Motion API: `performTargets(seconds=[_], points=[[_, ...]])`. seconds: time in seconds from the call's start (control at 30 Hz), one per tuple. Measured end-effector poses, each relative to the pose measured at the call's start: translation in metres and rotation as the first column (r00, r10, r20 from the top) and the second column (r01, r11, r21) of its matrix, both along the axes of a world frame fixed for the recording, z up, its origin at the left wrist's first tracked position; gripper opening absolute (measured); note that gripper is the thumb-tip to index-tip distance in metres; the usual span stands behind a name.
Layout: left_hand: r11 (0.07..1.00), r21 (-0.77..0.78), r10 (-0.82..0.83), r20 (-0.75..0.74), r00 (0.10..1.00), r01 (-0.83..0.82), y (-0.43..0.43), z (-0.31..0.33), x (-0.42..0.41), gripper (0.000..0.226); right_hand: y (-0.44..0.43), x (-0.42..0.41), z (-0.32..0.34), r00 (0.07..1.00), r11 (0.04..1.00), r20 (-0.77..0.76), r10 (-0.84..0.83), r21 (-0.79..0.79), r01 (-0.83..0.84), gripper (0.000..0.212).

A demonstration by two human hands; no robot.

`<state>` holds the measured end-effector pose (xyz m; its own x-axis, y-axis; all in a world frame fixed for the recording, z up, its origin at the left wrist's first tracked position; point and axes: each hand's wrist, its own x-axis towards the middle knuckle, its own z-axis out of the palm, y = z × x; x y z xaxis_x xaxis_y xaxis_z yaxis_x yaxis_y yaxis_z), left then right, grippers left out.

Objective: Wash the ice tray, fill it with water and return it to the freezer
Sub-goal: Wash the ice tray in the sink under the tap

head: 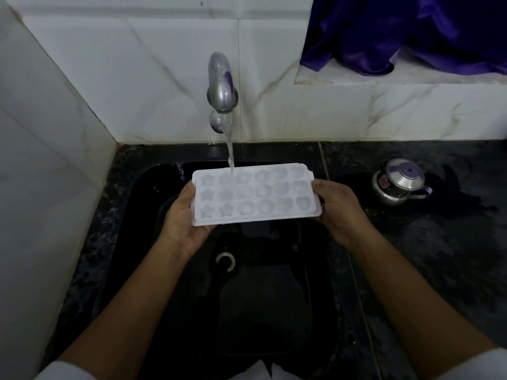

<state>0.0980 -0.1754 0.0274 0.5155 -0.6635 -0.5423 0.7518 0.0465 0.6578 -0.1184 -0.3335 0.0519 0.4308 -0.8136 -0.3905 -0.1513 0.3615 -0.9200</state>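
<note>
at mid-frame, over the black sink basin [142, 242], the left hand [182, 224] and right hand [338, 208] each grip one short end of the white plastic ice tray with star and heart moulds [256, 194]. water from the metal wall tap [220, 82] above strikes its far row. a small lidded steel pot [399, 182] sits on the counter at right.

Counter [444, 270]: black speckled stone, surrounding the sink [260, 311].
On counter: lidded steel pot [397, 185] sitting right of sink.

I saw a matt white plastic ice tray [256, 194], a dull grey metal tap [220, 82] and glossy purple cloth [406, 31].
</note>
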Motion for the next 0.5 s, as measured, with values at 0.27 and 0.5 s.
performTargets(seconds=[0.27,0.5], points=[[0.997,0.01,0.08,0.038,0.996,-0.081,0.024,0.002,0.026,0.045,0.01,0.035,0.0,0.997,0.997,-0.001,0.077,0.012,-0.077,0.029],[0.987,0.004,0.16,0.039,0.986,-0.16,0.051,0.001,0.043,0.047,0.021,0.066,-0.004,0.993,0.993,-0.009,0.115,0.039,-0.114,0.024]])
